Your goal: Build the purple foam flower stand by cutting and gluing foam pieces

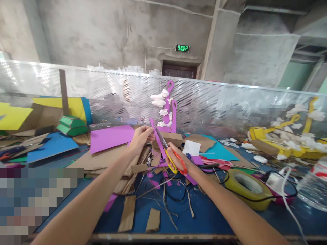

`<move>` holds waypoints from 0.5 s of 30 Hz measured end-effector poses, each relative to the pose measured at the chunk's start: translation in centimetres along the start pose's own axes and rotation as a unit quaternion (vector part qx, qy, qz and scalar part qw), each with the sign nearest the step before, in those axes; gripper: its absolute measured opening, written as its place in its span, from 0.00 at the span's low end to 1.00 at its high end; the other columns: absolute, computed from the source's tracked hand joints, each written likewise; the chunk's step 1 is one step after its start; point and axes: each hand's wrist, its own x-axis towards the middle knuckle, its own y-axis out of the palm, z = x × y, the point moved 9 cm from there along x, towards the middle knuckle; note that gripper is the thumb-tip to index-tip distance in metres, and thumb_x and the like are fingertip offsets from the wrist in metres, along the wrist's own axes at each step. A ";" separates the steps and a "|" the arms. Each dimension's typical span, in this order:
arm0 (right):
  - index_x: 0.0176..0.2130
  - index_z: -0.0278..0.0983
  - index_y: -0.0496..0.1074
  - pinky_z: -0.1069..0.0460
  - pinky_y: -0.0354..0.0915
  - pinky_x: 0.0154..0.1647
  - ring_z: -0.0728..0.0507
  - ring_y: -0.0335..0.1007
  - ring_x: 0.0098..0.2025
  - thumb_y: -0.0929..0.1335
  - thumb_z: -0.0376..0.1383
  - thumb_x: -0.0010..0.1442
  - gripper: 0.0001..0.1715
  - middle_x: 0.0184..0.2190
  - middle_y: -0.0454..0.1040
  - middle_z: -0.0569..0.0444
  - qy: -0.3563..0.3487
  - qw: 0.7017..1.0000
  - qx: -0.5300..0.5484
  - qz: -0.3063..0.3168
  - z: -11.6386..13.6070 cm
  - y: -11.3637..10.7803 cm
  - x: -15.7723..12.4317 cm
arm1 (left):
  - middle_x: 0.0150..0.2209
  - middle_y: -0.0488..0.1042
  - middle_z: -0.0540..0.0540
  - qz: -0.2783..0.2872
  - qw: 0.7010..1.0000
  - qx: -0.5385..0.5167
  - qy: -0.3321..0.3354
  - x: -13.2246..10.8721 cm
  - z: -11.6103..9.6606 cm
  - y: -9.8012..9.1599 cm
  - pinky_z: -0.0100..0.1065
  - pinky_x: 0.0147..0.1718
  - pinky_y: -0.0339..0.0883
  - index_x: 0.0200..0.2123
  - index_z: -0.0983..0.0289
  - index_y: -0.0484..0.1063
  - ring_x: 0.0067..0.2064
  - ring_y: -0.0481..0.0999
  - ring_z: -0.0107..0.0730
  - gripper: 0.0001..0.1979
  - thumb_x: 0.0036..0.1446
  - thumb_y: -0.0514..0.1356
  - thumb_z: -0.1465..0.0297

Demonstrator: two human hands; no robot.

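In the middle of the head view, my left hand [141, 139] pinches a narrow purple paper strip [160, 139] near its upper end. My right hand [176, 157] is closed around scissors [183, 163] with orange and yellow handles. Their blades point up and away from me and lie along the strip's right side; whether they are apart is hard to make out. Beyond my hands stands a purple craft piece [167, 107] with looped tops and white tufts on it. A large purple sheet [111, 137] lies left of my left hand.
Cardboard scraps [127, 212] and purple offcuts litter the blue table [102, 224]. At right are a roll of tape [246, 187], a white cable [286, 197], a plastic bottle [315, 187] and a yellow craft piece [278, 127]. A green box [72, 125] sits at left; a perforated metal panel [209, 112] stands behind.
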 end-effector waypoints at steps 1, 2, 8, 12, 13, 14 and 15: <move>0.42 0.42 0.57 0.59 0.60 0.12 0.53 0.59 0.14 0.57 0.64 0.64 0.30 0.22 0.66 0.63 -0.001 1.000 -0.008 0.001 -0.1 -0.1 0.0 | 0.25 0.73 0.50 0.006 1.000 -0.015 -0.007 0.0 0.0 0.1 0.24 0.26 0.72 0.30 0.66 0.71 0.25 0.76 0.24 0.09 0.52 0.67 0.67; 0.43 0.42 0.57 0.59 0.61 0.13 0.53 0.60 0.15 0.57 0.64 0.64 0.29 0.23 0.67 0.62 -0.002 1.000 -0.018 0.004 -0.2 -0.1 0.1 | 0.25 0.72 0.50 0.010 0.999 -0.033 -0.016 -0.1 0.1 0.2 0.23 0.26 0.72 0.30 0.66 0.71 0.26 0.76 0.23 0.09 0.53 0.67 0.67; 0.43 0.42 0.57 0.57 0.63 0.13 0.51 0.63 0.16 0.58 0.63 0.65 0.29 0.24 0.68 0.61 -0.016 0.998 -0.067 0.007 0.0 -0.5 -0.1 | 0.29 0.72 0.51 0.014 0.995 -0.092 -0.047 -0.2 0.2 0.2 0.21 0.26 0.72 0.30 0.67 0.73 0.25 0.74 0.19 0.06 0.52 0.67 0.71; 0.45 0.42 0.57 0.55 0.64 0.14 0.49 0.64 0.16 0.58 0.64 0.64 0.30 0.22 0.68 0.61 -0.014 0.996 -0.083 0.014 0.4 -0.3 -0.3 | 0.27 0.72 0.51 0.034 0.998 -0.043 -0.037 -0.2 0.4 0.6 0.23 0.25 0.70 0.29 0.66 0.71 0.26 0.75 0.22 0.09 0.51 0.68 0.68; 0.45 0.42 0.58 0.55 0.64 0.15 0.49 0.64 0.16 0.58 0.65 0.64 0.31 0.22 0.67 0.61 -0.014 0.996 -0.085 0.013 0.6 -0.3 -0.4 | 0.27 0.72 0.51 0.042 0.998 -0.030 -0.031 -0.2 0.4 0.8 0.23 0.25 0.70 0.29 0.66 0.71 0.26 0.75 0.22 0.10 0.51 0.68 0.67; 0.46 0.42 0.58 0.55 0.64 0.15 0.49 0.64 0.16 0.58 0.65 0.63 0.32 0.21 0.67 0.61 -0.010 0.997 -0.081 0.012 0.7 -0.3 -0.4 | 0.27 0.73 0.51 0.052 0.998 -0.020 -0.024 -0.3 0.5 1.0 0.24 0.25 0.70 0.28 0.65 0.70 0.26 0.75 0.23 0.11 0.51 0.68 0.66; 0.46 0.42 0.58 0.55 0.64 0.16 0.49 0.64 0.16 0.58 0.66 0.63 0.32 0.21 0.67 0.62 -0.003 0.997 -0.075 0.012 0.7 -0.3 -0.5 | 0.27 0.73 0.51 0.060 0.998 -0.012 -0.018 -0.3 0.6 1.2 0.24 0.25 0.70 0.28 0.65 0.70 0.26 0.74 0.23 0.11 0.51 0.68 0.66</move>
